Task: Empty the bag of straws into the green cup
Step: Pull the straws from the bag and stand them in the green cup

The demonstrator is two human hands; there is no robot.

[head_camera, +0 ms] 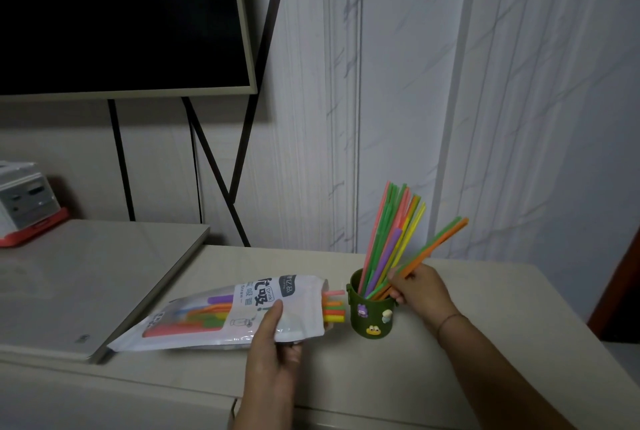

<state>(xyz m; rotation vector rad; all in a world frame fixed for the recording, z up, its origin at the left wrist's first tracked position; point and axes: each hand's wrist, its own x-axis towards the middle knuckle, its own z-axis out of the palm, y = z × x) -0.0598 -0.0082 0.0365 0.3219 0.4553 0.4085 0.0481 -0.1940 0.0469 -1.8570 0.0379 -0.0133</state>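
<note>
Right hand (420, 291) first: its grip is closed round a small bunch of straws (434, 244), orange and green. The fingers curl over them just above the rim of the green cup (372, 313), and the bunch slants up and away to the right. The forearm comes in from the lower right, a thin bracelet (449, 320) round the wrist.

Over to the left hand (273, 343): a pinching grip on the bag (304, 312), thumb flat across the printed top face, fingers tucked under the near edge, forearm rising from the bottom of the view.

The bag lies almost flat on the desk (346, 377), its mouth pointing right, just beside the cup. Short straw ends (335, 312) in pink, orange and yellow poke from the mouth towards the cup's wall; whether they touch it, I cannot tell. More colours show through the clear panel.

The print on the bag reads "Drink" in a small oval and "Straw" beside some Chinese characters, a big "吸" among them.

The cup stands upright with a fan of standing straws (391, 221) in pink, green, yellow and purple, leaning right. Little cartoon figures (373, 330) dot its wall.

Further out on the left are a pale raised slab (104, 277) and a white box (24, 201) on a red base. A dark screen (121, 14) on a black stand (121, 159) is at the wall.
</note>
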